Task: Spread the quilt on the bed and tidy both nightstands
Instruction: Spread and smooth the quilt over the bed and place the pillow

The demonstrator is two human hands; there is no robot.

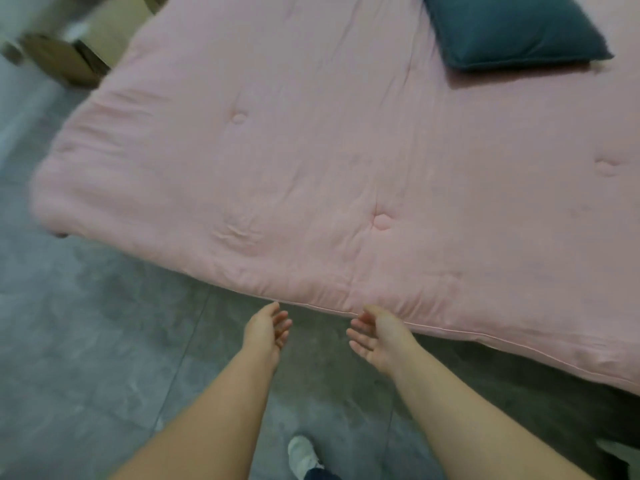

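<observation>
1. The left hand (266,329) is held out in front of the body with its fingers loose and nearly straight, palm turned inward toward the other hand. It holds nothing.
2. The right hand (375,336) mirrors it, palm turned inward and up, fingers relaxed and slightly spread. It holds nothing either.
3. Both hands sit just beside the near edge of the quilt (329,168). The right thumb overlaps that edge in the view, but I cannot tell whether it touches the fabric. The left hand is over the floor, just short of the edge.
4. The pink quilt lies spread flat over the bed, covering it from the near edge to the far side. It shows a few light wrinkles and several small stitched dimples. Its piped hem runs along the near side and drapes over the bed's edge.
5. A dark teal pillow (512,29) rests on top of the quilt at the upper right, well apart from the hands.
6. A brown wooden nightstand (65,60) stands past the far left corner of the bed; it is blurred, so what is on it cannot be told.
7. The floor (86,341) is grey tile. A white shoe (303,455) shows at the bottom, between the two forearms.
</observation>
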